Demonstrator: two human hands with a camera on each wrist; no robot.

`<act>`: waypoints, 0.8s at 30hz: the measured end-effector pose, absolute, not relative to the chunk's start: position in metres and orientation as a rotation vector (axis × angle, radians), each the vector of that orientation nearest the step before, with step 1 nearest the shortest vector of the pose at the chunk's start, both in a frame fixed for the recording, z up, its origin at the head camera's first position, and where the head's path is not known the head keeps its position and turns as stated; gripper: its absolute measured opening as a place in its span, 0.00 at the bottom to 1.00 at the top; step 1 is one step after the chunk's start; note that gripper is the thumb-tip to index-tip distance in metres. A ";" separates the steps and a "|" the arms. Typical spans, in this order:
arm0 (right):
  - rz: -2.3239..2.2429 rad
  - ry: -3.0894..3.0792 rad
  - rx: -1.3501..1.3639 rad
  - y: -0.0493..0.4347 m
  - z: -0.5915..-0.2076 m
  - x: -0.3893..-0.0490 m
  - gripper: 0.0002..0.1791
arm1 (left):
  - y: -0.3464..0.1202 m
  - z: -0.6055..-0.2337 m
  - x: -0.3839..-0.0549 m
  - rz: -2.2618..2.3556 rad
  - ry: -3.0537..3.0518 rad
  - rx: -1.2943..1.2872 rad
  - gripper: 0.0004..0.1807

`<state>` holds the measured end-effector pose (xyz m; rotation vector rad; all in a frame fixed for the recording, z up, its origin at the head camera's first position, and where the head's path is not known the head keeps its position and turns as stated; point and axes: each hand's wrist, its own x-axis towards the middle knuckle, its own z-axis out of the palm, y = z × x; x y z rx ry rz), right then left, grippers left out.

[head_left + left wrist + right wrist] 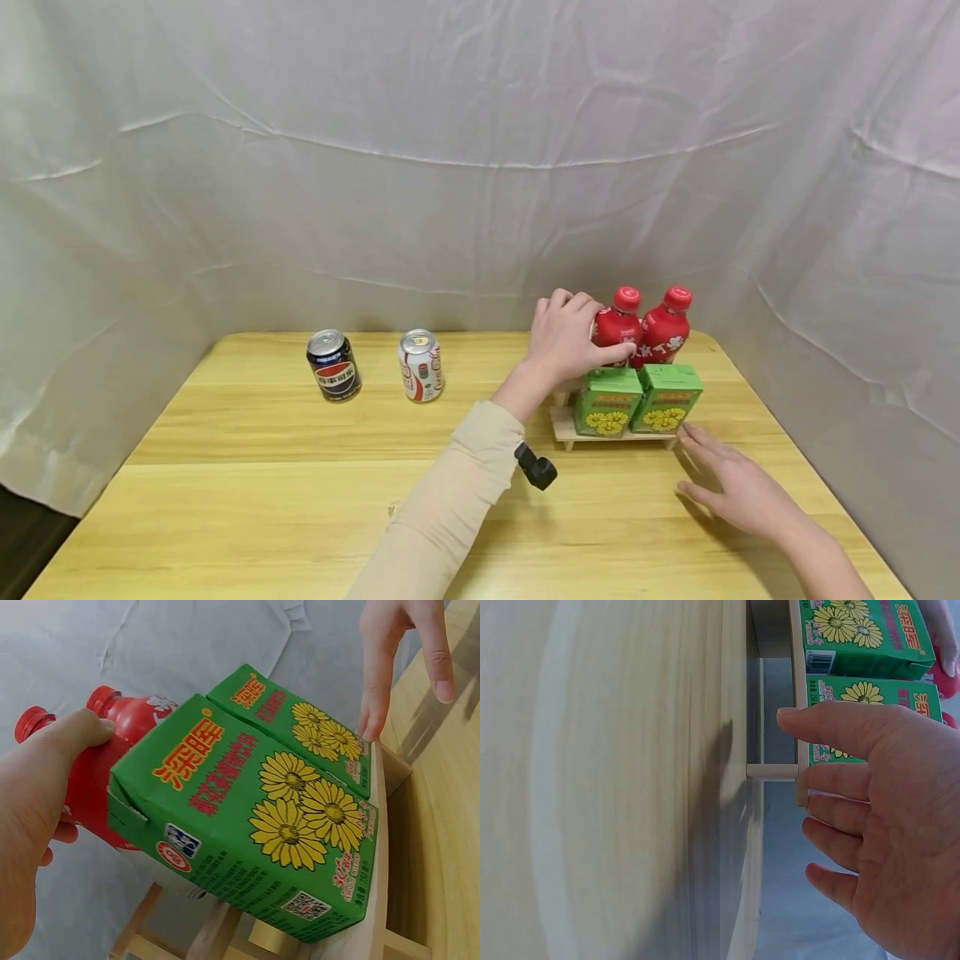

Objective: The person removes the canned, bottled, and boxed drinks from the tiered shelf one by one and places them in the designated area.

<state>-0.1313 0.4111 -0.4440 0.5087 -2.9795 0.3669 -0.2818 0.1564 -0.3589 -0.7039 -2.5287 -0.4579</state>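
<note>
My left hand (564, 337) grips the left red bottle (618, 323), thumb across its front and fingers round its far left side. That bottle stands on the back step of a small wooden rack (566, 427), beside a second red bottle (664, 332). On the front step, two green drink cartons with yellow flowers stand side by side, a left carton (604, 403) and a right carton (667, 400). My right hand (738, 487) is by the rack's front right corner, fingers extended and nothing in its grasp. In the right wrist view its fingertips overlap the rack's end.
To the left on the wooden table (262, 500) stand a dark blue Pepsi can (334, 367) and a white Coca-Cola can (422, 367), spaced apart. Pale cloth (465, 217) hangs behind the table and along both sides. A black wrist mount (536, 467) juts from my left sleeve.
</note>
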 end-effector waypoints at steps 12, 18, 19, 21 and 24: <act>0.344 -2.977 0.515 0.412 -0.442 -0.132 0.41 | 0.138 -0.346 -0.277 -0.468 -2.381 -0.676 0.33; 0.353 -2.977 0.518 0.412 -0.444 -0.132 0.42 | 0.125 -0.341 -0.275 -0.448 -2.312 -0.670 0.32; 0.356 -2.975 0.516 0.412 -0.444 -0.131 0.42 | 0.122 -0.340 -0.275 -0.452 -2.305 -0.669 0.32; 0.363 -2.975 0.510 0.411 -0.443 -0.131 0.42 | 0.117 -0.338 -0.273 -0.465 -2.288 -0.665 0.32; 0.367 -2.985 0.507 0.410 -0.442 -0.130 0.42 | 0.109 -0.334 -0.270 -0.486 -2.263 -0.657 0.31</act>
